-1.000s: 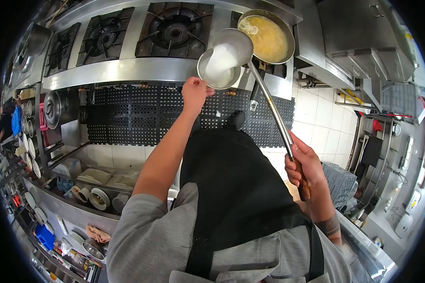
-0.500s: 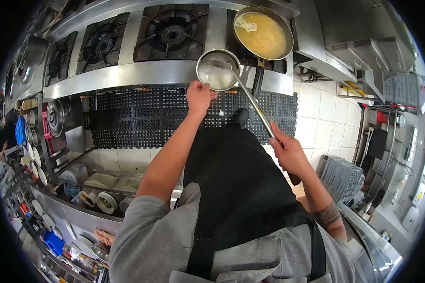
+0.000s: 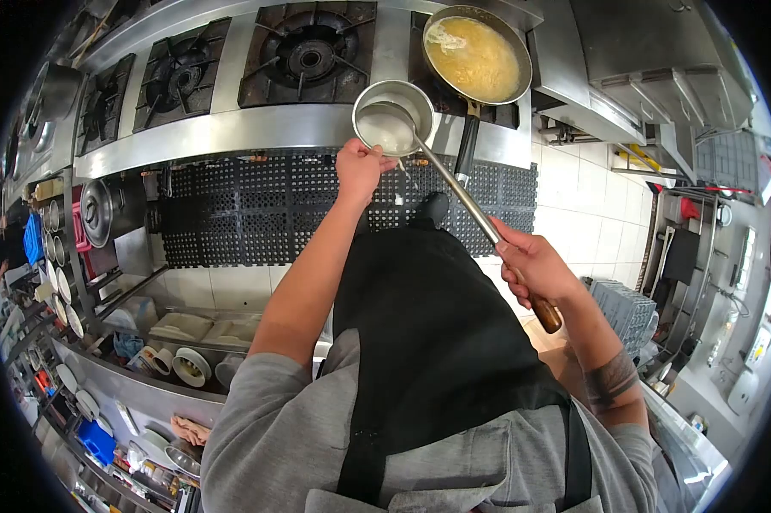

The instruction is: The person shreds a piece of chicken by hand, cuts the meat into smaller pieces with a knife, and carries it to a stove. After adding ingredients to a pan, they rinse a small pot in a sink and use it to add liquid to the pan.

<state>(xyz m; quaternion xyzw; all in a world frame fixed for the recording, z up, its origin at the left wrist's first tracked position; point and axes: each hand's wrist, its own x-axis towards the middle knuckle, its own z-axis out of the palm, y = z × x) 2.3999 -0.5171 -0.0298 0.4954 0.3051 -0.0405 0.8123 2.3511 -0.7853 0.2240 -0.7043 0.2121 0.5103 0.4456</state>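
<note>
My left hand (image 3: pixel 361 173) pinches the near rim of a round metal pot (image 3: pixel 414 101), which is tipped slightly so its inside shows. White liquid is inside it. My right hand (image 3: pixel 535 267) is wrapped round the shaft of a long metal ladle (image 3: pixel 460 190) with a wooden grip end. The ladle's bowl (image 3: pixel 385 130) is down inside the pot, filled with white liquid. Right beside the pot, a black-handled frying pan (image 3: pixel 468 145) sits on the burner. It contains yellowish liquid (image 3: pixel 479 64) with a pale, stringy patch at its left.
Several gas burners (image 3: pixel 311 58) run leftward along the steel stove edge (image 3: pixel 206 128). A black perforated mat (image 3: pixel 232 214) covers the floor below. Behind on the left stands a counter with bowls (image 3: pixel 191 368). A grey crate (image 3: pixel 622 312) is at the right.
My right hand has turned on the ladle, baring its wooden end, and the ladle's bowl holds white liquid more visibly. A thin whitish streak now shows below the pot.
</note>
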